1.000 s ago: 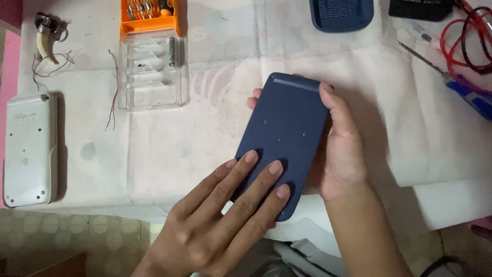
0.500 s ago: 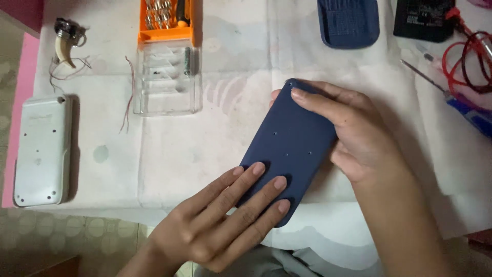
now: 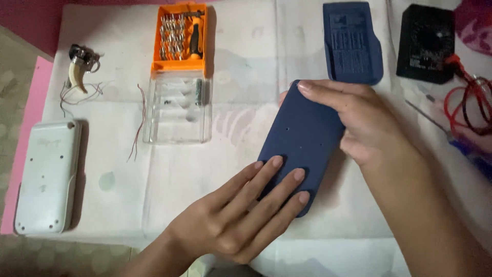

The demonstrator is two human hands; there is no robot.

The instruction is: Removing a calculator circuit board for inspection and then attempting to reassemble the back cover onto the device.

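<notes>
Here, left to right:
White case [image 3: 47,177]: face down at the cloth's left edge; untouched.
Bit set [image 3: 180,38]: orange tray, clear lid [image 3: 178,107] open below it.
Left hand [image 3: 241,215]: flat and open; fingertips pressing the blue case's near end; gripping nothing.
Blue case [image 3: 305,136]: back up, mid-cloth; likely light, stiff, smooth plastic; best held by its long edges.
Right hand [image 3: 364,123]: curled over the far end and right edge, holding it.
</notes>
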